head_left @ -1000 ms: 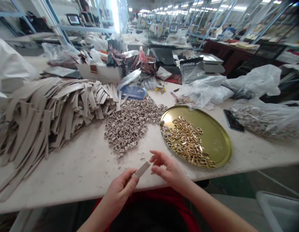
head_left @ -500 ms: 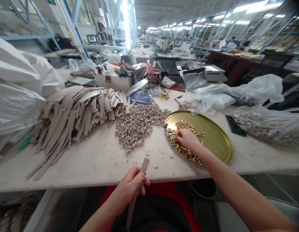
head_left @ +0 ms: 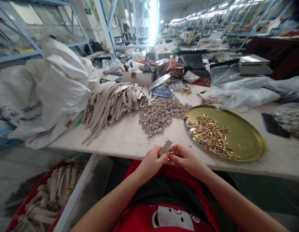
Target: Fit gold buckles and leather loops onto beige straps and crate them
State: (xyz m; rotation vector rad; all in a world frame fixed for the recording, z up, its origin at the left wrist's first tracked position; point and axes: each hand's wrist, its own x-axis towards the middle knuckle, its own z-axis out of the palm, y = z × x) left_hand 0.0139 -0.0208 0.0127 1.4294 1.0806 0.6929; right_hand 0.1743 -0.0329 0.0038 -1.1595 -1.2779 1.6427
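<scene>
At the table's front edge, my left hand (head_left: 152,161) is closed round a flat grey-beige strap (head_left: 166,146), whose end sticks up past the thumb. My right hand (head_left: 185,160) meets it there, with thumb and fingers pinched on a small gold metal clasp (head_left: 172,157) beside the strap. Whether the clasp is on the strap I cannot tell. To the right stands a round gold tray (head_left: 246,138) with a heap of gold clasps (head_left: 212,133). A pile of small beige loops (head_left: 156,116) lies beyond my hands, and many loose straps (head_left: 113,103) are heaped left of it.
A large white sack (head_left: 50,93) rests at the table's left end. Below it, a red bin (head_left: 30,196) holds finished-looking strap pieces. A phone (head_left: 275,125) and plastic bags (head_left: 253,93) lie right of the tray. Boxes and scraps line the back; a person (head_left: 127,34) sits far off.
My right hand has left the tray and come to my left hand, bringing a gold clasp. My left hand has raised the strap slightly. The view has turned left and tilted down.
</scene>
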